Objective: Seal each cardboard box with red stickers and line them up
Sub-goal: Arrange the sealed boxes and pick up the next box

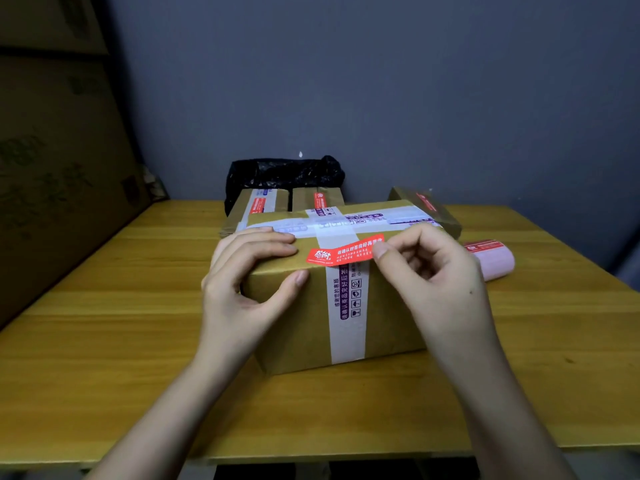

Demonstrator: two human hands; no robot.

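Left hand (pixel 242 275) grips box (pixel 298 327); right hand (pixel 433 271) pinches sticker (pixel 341 254) atop it.

My wood table (pixel 104 358) holds a big box (pixel 294 323) in the middle. Behind it sit two small boxes (pixel 258 204) (pixel 318 197) and a black bag (pixel 277 171). On the right lie a tilted box (pixel 429 206) and a pink roll (pixel 491 258).

A brown cardboard box (pixel 298 313), crossed with white printed tape (pixel 348 327), sits mid-frame. A red sticker (pixel 341 252) lies slanted on its top near the front edge. Three stickered boxes (pixel 258 202) stand behind it, upper centre.
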